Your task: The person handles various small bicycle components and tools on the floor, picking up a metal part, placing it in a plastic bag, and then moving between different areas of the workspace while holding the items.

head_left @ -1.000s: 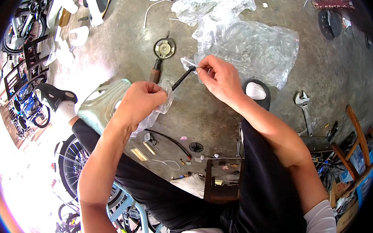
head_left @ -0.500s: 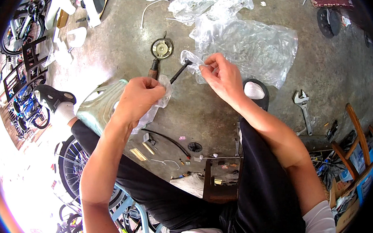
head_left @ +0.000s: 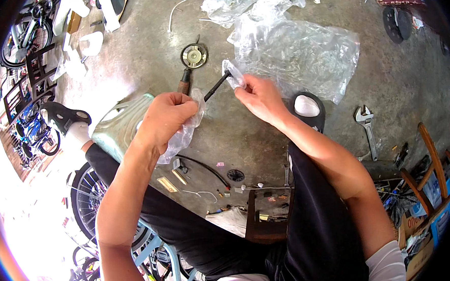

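Observation:
A thin black rod [head_left: 215,87] slants up and right from my left hand [head_left: 169,119]. The fingers of that hand are closed on the rod's lower end together with crumpled clear plastic wrapping [head_left: 180,141], which hangs below the fist. At the rod's far tip sits another piece of clear plastic film [head_left: 232,73]. My right hand [head_left: 258,96] pinches this film between thumb and fingers, just right of the tip. Whether the two pieces of plastic are one bag I cannot tell. Beyond my left fist lies a round metal part with a brown-banded handle [head_left: 194,56] on the floor.
A large clear plastic bag [head_left: 296,50] lies ahead on the concrete. To the right is an adjustable wrench [head_left: 367,130]. A black hose [head_left: 206,169] and small parts lie near my legs. A pale green stool [head_left: 120,123] stands left, with bicycles [head_left: 33,125] beyond.
My right hand has shifted a little left and down, and its fingers have closed in. The film at the rod's tip is now gathered narrower. My left hand stays nearly in place.

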The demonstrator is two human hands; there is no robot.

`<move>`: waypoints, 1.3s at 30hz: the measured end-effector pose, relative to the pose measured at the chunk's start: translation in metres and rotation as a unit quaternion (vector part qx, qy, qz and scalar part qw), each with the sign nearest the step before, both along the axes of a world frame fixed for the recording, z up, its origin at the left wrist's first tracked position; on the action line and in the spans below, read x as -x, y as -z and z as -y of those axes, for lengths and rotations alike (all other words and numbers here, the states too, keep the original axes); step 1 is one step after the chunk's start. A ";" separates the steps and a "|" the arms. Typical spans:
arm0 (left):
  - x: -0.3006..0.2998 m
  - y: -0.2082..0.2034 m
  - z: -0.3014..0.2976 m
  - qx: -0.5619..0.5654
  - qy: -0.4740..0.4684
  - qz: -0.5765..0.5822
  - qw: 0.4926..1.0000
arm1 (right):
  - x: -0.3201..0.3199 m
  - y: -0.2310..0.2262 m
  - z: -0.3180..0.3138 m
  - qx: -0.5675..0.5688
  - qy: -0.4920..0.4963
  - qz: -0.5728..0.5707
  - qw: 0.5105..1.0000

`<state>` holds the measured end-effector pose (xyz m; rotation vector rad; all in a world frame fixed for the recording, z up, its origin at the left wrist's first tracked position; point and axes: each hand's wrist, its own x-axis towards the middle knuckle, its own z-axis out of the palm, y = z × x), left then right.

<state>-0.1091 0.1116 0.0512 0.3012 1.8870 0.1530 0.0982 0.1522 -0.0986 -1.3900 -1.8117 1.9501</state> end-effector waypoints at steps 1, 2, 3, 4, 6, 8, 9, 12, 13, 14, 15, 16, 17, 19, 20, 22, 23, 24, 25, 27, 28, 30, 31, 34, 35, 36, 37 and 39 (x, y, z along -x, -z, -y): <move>-0.001 0.003 0.000 0.002 0.001 0.000 1.000 | -0.002 0.000 0.000 0.012 -0.003 -0.011 1.000; -0.001 0.004 0.001 0.004 0.002 -0.003 1.000 | -0.001 -0.004 0.000 0.025 -0.006 -0.024 0.999; -0.001 0.005 0.002 0.007 0.002 -0.005 1.000 | 0.000 -0.006 0.000 0.039 -0.010 -0.038 0.998; -0.002 0.006 0.004 -0.003 0.012 -0.013 1.000 | 0.000 -0.005 0.001 0.034 -0.006 -0.040 0.999; -0.007 0.010 0.005 -0.027 0.034 -0.023 0.999 | -0.003 -0.002 -0.001 0.020 0.005 -0.039 0.999; -0.007 0.014 0.006 -0.020 0.063 -0.033 0.997 | -0.006 0.002 -0.002 -0.015 -0.003 -0.005 1.000; -0.007 0.014 0.006 -0.016 0.077 -0.038 0.996 | -0.007 0.003 -0.002 -0.032 -0.008 0.012 0.999; -0.009 0.010 0.005 -0.030 0.150 -0.068 0.986 | -0.010 -0.003 -0.002 -0.042 0.057 0.004 0.997; -0.009 0.009 0.005 -0.033 0.168 -0.079 0.982 | -0.011 -0.004 -0.004 -0.034 0.065 0.005 0.997; -0.009 0.007 0.005 -0.034 0.185 -0.092 0.978 | -0.012 -0.006 -0.007 -0.025 0.072 0.005 0.997; -0.009 0.005 0.006 -0.035 0.203 -0.105 0.973 | -0.012 -0.007 -0.009 -0.015 0.079 0.004 0.997; -0.010 0.003 0.006 -0.041 0.222 -0.114 0.967 | -0.011 -0.008 -0.012 -0.004 0.074 0.005 0.997; -0.013 -0.001 0.004 -0.049 0.242 -0.122 0.961 | -0.011 -0.009 -0.018 0.005 0.069 0.009 0.998; -0.018 -0.004 -0.001 -0.055 0.270 -0.128 0.953 | -0.010 -0.004 -0.026 0.000 0.039 0.028 0.999; -0.019 -0.007 -0.002 -0.053 0.279 -0.129 0.950 | -0.008 0.000 -0.029 -0.013 0.013 0.041 0.999; -0.021 -0.008 -0.004 -0.050 0.294 -0.132 0.945 | -0.006 0.004 -0.033 -0.018 -0.009 0.046 0.999; -0.022 -0.007 -0.003 -0.049 0.300 -0.133 0.943 | -0.004 0.004 -0.034 -0.010 -0.006 0.036 0.999; -0.022 -0.007 -0.003 -0.049 0.306 -0.134 0.941 | -0.002 0.003 -0.034 -0.002 -0.003 0.026 1.000; -0.023 -0.006 -0.002 -0.055 0.312 -0.137 0.939 | 0.000 0.001 -0.034 0.024 0.003 0.002 1.000; -0.024 -0.003 -0.001 -0.069 0.323 -0.142 0.933 | 0.006 -0.010 -0.037 0.075 0.016 -0.046 0.996; -0.025 -0.001 -0.001 -0.067 0.336 -0.147 0.928 | 0.007 -0.011 -0.037 0.091 0.012 -0.070 0.993; -0.026 0.006 -0.003 -0.061 0.360 -0.157 0.918 | 0.010 -0.012 -0.036 0.125 0.001 -0.118 0.985; -0.025 0.008 -0.003 -0.061 0.359 -0.156 0.918 | 0.009 -0.013 -0.037 0.167 -0.003 -0.133 0.977; -0.022 0.016 -0.001 -0.068 0.348 -0.157 0.922 | 0.000 -0.011 -0.041 0.254 0.003 -0.167 0.953; -0.021 0.018 0.000 -0.076 0.339 -0.160 0.924 | -0.007 -0.006 -0.043 0.257 0.019 -0.172 0.951; -0.019 0.017 0.002 -0.083 0.329 -0.165 0.926 | -0.013 -0.003 -0.045 0.260 0.035 -0.179 0.948; -0.017 0.013 0.003 -0.081 0.323 -0.168 0.928 | -0.018 0.005 -0.042 0.242 0.066 -0.148 0.957; -0.020 0.012 -0.006 -0.084 0.316 -0.165 0.931 | -0.039 0.022 -0.046 0.088 0.039 -0.044 0.994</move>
